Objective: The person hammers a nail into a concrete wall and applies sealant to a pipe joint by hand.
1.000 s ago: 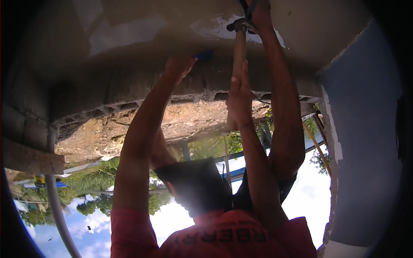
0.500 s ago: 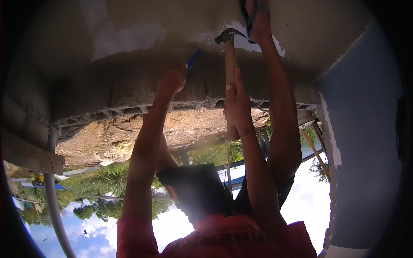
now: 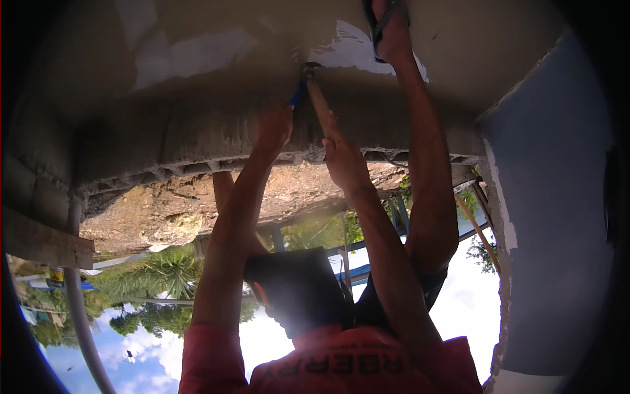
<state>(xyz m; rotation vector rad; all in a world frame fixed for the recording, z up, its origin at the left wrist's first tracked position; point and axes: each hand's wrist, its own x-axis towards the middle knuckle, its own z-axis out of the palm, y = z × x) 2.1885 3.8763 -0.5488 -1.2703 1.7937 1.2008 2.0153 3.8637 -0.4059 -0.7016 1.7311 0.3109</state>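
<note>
My left hand (image 3: 273, 129) is closed around a blue-handled chisel (image 3: 296, 96) whose tip presses against the grey concrete surface (image 3: 197, 131). My right hand (image 3: 342, 159) grips the wooden handle of a hammer (image 3: 317, 98). The hammer's metal head (image 3: 308, 68) sits right at the chisel's end, next to a white plaster patch (image 3: 354, 49). Both forearms rise from a red shirt (image 3: 341, 368) at the lower edge. A dark cap-like shape (image 3: 298, 292) lies between the arms.
A leg (image 3: 426, 164) with a sandalled foot (image 3: 392, 26) rests on the concrete to the right of the hammer. A blue-grey wall (image 3: 558, 230) stands at right, a grey pipe (image 3: 79, 308) and wooden plank (image 3: 42, 243) at left. Rubble, trees and sky show beyond the concrete edge.
The hammer head has swung leftward from near the foot to the chisel's end. My left hand with the chisel has shifted slightly away from the plaster.
</note>
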